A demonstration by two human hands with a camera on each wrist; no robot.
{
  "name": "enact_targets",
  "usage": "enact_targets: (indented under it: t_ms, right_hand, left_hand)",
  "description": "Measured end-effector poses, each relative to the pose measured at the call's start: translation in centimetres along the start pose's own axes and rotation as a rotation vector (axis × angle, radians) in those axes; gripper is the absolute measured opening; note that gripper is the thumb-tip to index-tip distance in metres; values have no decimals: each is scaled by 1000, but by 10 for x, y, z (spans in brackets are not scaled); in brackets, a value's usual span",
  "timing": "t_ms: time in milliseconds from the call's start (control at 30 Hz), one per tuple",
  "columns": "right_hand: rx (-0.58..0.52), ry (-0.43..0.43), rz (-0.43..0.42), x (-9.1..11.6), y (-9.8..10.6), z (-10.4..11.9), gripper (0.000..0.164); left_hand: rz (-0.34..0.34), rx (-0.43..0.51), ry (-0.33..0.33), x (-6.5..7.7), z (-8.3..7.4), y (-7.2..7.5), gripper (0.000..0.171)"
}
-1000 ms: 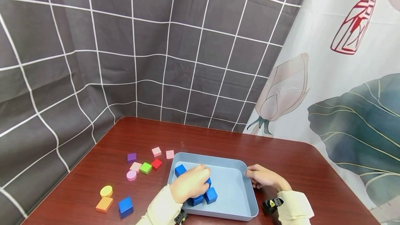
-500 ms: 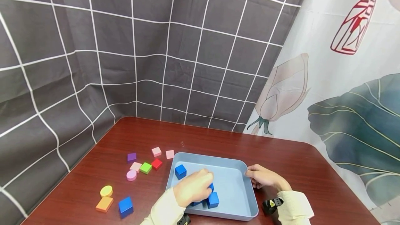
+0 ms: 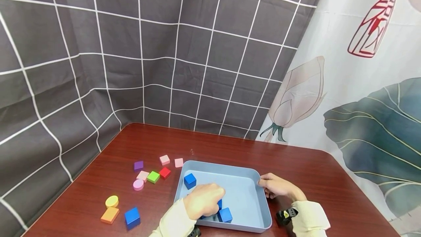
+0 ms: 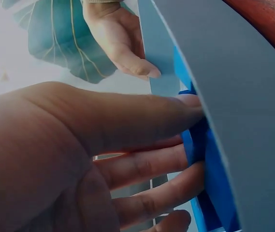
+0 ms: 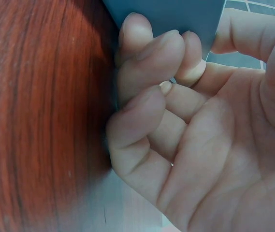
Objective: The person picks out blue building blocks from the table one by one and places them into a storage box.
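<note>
A light blue-grey tray (image 3: pixel 245 196) lies on the table with several blue cubes in it. My left hand (image 3: pixel 204 201) reaches down inside, near its front left. In the left wrist view, the thumb and fingertips pinch a blue cube (image 4: pixel 191 147), mostly covered by the hand from above. Another blue cube (image 3: pixel 225 215) sits just in front of these fingers, and one more blue cube (image 3: pixel 190 181) stands apart in the back left corner. On the opposite side, my right hand (image 3: pixel 277 185) grips the tray's right wall, thumb at the rim and fingers curled outside.
Left of the tray lie a blue cube (image 3: pixel 132 218), an orange block (image 3: pixel 110 215), a yellow disc (image 3: pixel 112 201), a pink disc (image 3: pixel 138 184), a green block (image 3: pixel 153 177), a red block (image 3: pixel 165 173), a purple block (image 3: pixel 139 165) and several pale pink blocks (image 3: pixel 165 160). Curtains hang behind the table.
My left hand has shifted slightly right and toward the tray's front. The front blue cube has slid a little right and forward. My right hand and the tray have stayed put.
</note>
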State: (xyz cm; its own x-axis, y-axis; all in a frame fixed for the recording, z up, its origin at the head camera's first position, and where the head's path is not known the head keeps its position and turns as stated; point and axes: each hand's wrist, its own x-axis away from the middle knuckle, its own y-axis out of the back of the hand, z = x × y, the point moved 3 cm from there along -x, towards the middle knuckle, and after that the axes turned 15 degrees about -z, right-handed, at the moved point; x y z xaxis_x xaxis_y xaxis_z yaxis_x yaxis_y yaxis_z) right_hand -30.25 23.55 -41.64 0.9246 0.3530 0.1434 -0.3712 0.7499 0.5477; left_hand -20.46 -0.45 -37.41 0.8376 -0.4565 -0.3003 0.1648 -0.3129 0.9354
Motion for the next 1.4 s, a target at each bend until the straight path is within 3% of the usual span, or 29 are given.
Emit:
enact_targets:
  t_ms: [367,900,1133,1400]
  right_hand:
    - [-3,-1,-1,0,0,-1,32]
    - [-5,-1,-2,0,1,0,31]
    - [-11,-6,5,0,0,-1,31]
    - [-14,-6,4,-1,0,-1,31]
  left_hand:
    - [51,24,42,0,0,-2,18]
    - [48,71,69,0,3,2,19]
    - [84,91,100,-2,5,3,28]
    - [72,111,123,-2,10,11,31]
